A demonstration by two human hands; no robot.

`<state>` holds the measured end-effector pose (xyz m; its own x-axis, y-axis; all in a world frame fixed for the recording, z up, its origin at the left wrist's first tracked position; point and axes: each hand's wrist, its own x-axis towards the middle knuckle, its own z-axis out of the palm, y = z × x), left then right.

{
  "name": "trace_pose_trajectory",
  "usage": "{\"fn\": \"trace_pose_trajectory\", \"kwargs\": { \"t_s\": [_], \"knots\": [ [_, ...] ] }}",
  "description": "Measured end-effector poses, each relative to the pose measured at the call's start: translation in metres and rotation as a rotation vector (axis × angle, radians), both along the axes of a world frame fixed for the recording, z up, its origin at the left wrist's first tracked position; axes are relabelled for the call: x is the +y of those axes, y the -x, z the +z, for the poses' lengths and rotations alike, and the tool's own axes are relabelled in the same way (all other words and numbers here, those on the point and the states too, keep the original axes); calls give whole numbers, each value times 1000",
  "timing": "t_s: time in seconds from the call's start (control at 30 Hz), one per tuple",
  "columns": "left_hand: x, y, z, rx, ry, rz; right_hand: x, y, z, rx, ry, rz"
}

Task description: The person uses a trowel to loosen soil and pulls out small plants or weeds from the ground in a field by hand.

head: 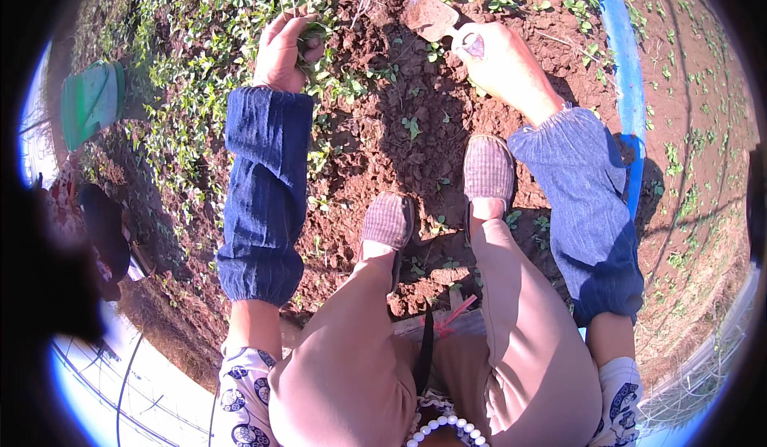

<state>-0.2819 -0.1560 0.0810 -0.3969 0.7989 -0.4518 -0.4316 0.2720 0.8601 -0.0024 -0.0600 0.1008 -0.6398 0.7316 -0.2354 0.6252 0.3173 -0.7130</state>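
My left hand (289, 50) is closed around a small bunch of green plants (320, 24) at the edge of the dense growth. My right hand (500, 63) grips the handle of a small trowel-like hand tool; its soil-covered flat metal blade (430, 17) points up and left, over the brown clods. Most of the handle is hidden in the fist. Loose reddish soil (413, 105) with scattered seedlings (411, 126) lies between my hands and my shoes.
A blue hose or pipe (623, 45) curves along the right side. Dense low green plants (192, 45) cover the left. A green object (90, 104), its kind unclear, stands at the far left. My checkered shoes (489, 168) rest on the soil, below the hands.
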Motion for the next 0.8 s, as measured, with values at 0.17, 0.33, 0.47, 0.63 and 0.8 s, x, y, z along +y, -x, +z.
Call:
{"fn": "trace_pose_trajectory", "kwargs": {
  "t_s": [0.17, 0.33, 0.47, 0.63, 0.8],
  "knots": [
    [-38, -14, 8, 154, 206, -74, -18, -2, 33, 8, -196, 18],
    [-56, -42, -43, 1223, 237, -491, -39, 1, 54, 25, -108, 107],
    [-53, -52, -66, 1352, 306, -595, -57, 2, 58, 17, -93, 189],
    [-62, -27, -77, 1039, 437, -376, -70, 11, 37, -111, -252, 320],
    [-52, -21, -77, 648, 592, -423, -68, 6, 46, -122, -292, 177]
  ]
}}
